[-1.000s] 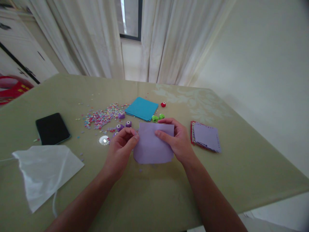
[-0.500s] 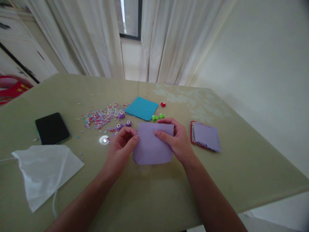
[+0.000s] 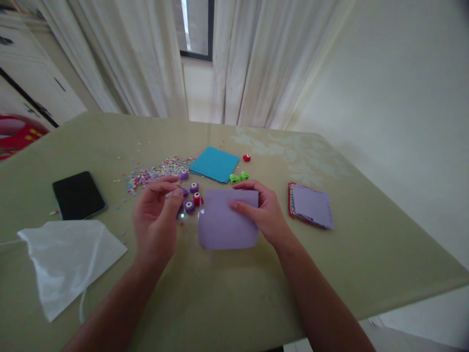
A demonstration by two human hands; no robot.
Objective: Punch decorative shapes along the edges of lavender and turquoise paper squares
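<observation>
Right hand [image 3: 266,212] is gripping purple paper [image 3: 227,227] between thumb and fingers, above the table [image 3: 234,308] — left hand [image 3: 156,217] is hovering near purple punches [image 3: 189,207], fingertips almost together — can't tell if they're pinching anything.

Matt smooth ppr sheet [image 3: 227,227] & blue stack [image 3: 214,164], glossy plastic-look punches [image 3: 234,179], slight-sheen tbl cover [image 3: 227,303]

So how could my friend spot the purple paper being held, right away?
On the green table, find the blue paper stack. Closer to the viewer, the right hand grips the purple paper by its right side. Unlike the purple-topped stack farther right, which lies on the table, this one is in the hand.
</observation>
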